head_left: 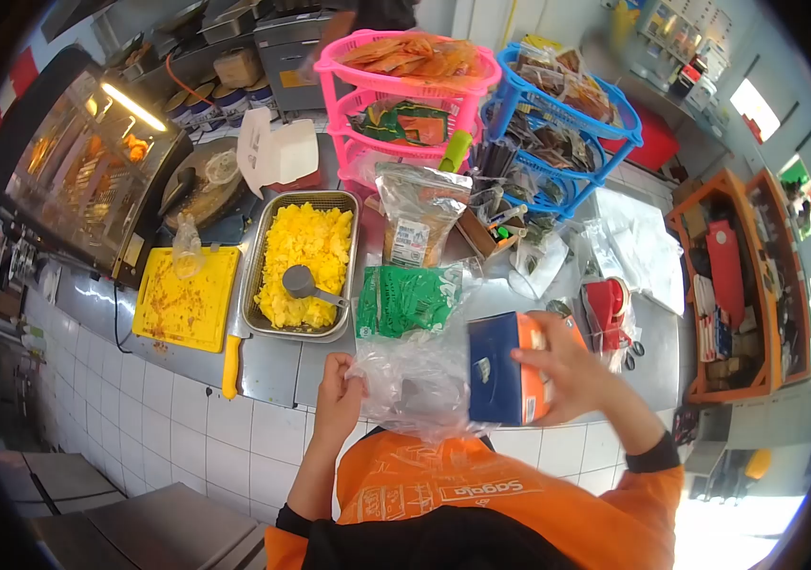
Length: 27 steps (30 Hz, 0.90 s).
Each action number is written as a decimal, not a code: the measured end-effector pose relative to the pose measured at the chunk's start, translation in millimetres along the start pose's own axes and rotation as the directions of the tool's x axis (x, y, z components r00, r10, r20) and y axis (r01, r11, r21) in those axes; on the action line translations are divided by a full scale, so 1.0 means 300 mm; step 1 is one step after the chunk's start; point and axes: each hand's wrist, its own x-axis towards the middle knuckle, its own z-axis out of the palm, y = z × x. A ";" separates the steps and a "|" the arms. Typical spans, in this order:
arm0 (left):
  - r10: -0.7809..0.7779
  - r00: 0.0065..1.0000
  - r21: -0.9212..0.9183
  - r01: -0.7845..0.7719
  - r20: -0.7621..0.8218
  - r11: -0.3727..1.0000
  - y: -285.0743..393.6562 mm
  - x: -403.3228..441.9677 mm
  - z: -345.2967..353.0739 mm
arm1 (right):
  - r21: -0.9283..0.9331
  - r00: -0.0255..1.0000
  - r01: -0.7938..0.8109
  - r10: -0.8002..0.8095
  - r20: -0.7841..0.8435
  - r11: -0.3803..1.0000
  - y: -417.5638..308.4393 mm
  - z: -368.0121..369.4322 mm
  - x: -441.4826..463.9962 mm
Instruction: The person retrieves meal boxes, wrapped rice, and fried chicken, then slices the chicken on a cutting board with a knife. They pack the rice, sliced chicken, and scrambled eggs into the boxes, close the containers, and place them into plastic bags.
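Note:
My left hand (336,394) pinches the edge of a clear plastic bag (403,380) at the front of the steel counter. My right hand (565,366) grips a blue and orange box (495,370) from its right side. The box's left side meets the bag; whether it is inside or only against it, I cannot tell. Just behind the bag lies a green packet (410,302) in clear plastic. To the left stands a metal tray (251,271) of yellow food chunks (305,237), with a grey measuring scoop (299,281) resting on top.
A yellow cutting board (177,302) and a yellow-handled knife (231,366) lie left of the tray. Behind are a silver pouch (415,214), a pink rack (405,90) and a blue rack (567,104). A red tape dispenser (605,309) and scissors (635,353) sit right.

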 end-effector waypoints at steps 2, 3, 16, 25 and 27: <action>-0.025 0.997 -0.049 0.029 0.076 0.998 0.002 0.013 0.040 | 0.386 0.994 0.091 -0.059 -0.096 0.918 0.088 0.308 -0.005; -0.029 0.993 -0.078 0.038 0.115 0.996 0.005 0.027 0.061 | 0.393 0.988 0.135 -0.093 -0.124 0.910 0.102 0.406 0.031; 0.074 0.983 0.126 -0.095 0.166 0.987 0.193 -0.042 0.005 | 0.169 0.976 -0.087 0.050 0.210 0.982 -0.057 0.151 0.183; 0.418 0.867 -0.424 -0.282 0.272 0.860 0.222 -0.031 0.066 | -0.334 0.957 -0.136 0.212 0.201 0.933 0.096 0.539 0.172; 0.597 0.771 -0.360 -0.504 0.221 0.785 0.233 -0.026 0.061 | -0.255 0.970 -0.073 0.128 0.206 0.964 0.115 0.553 0.145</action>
